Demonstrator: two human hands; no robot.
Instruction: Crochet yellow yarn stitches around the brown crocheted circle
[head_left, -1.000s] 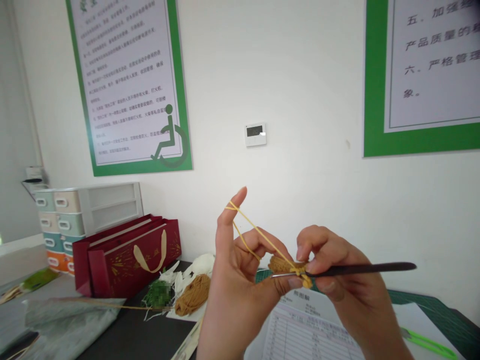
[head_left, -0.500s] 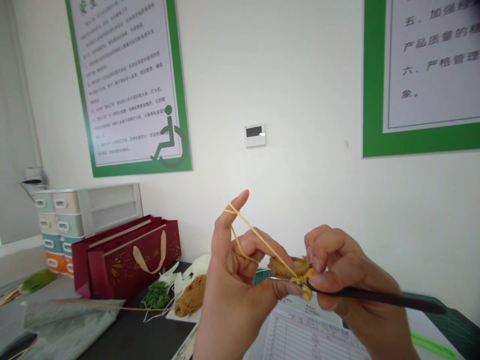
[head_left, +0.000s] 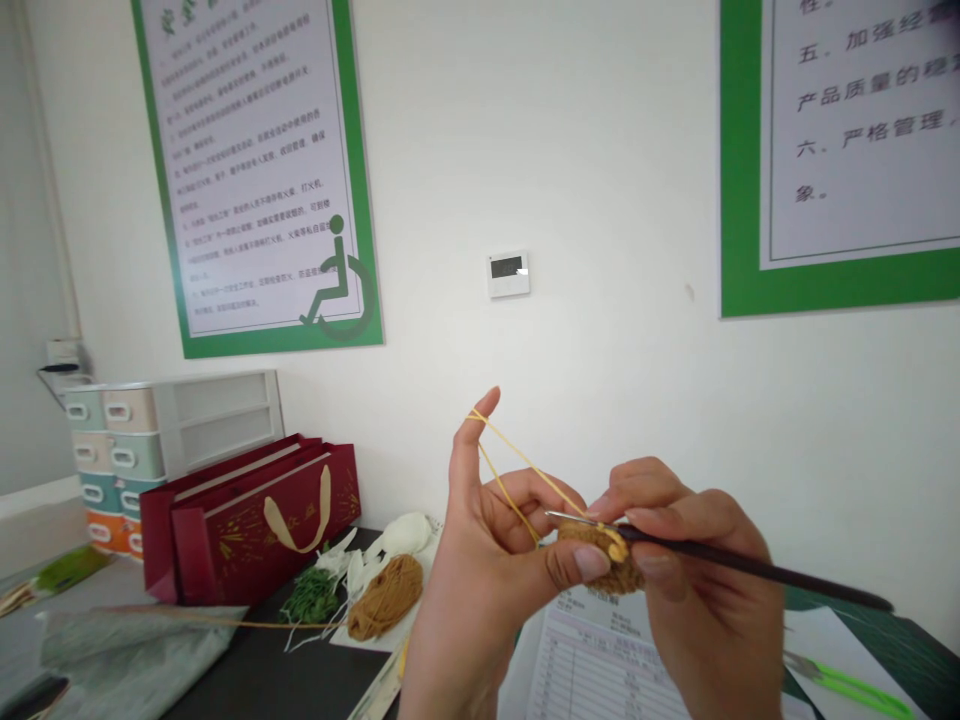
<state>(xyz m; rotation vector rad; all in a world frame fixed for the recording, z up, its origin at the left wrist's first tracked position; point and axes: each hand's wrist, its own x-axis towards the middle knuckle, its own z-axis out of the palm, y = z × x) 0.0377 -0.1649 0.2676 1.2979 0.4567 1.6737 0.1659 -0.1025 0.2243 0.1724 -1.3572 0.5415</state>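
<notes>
Crochet held up in both hands

Burgundy gift bag (head_left: pixel 232 525) off to the left. Left hand's (head_left: pixel 487 570) got its index finger stuck up, right hand's (head_left: pixel 697 570) pinching a dark-handled crochet hook (head_left: pixel 817 584). Brown crochet piece (head_left: pixel 625 576) sits between them, pinched by the left thumb and fingers. Yellow yarn (head_left: pixel 528 460) loops over that raised index.

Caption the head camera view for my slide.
Left hand pinches a brown crocheted piece, yellow yarn over one raised finger; right hand holds a dark-handled hook.

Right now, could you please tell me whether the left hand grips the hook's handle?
No, the dark handle is in the right hand.
</notes>
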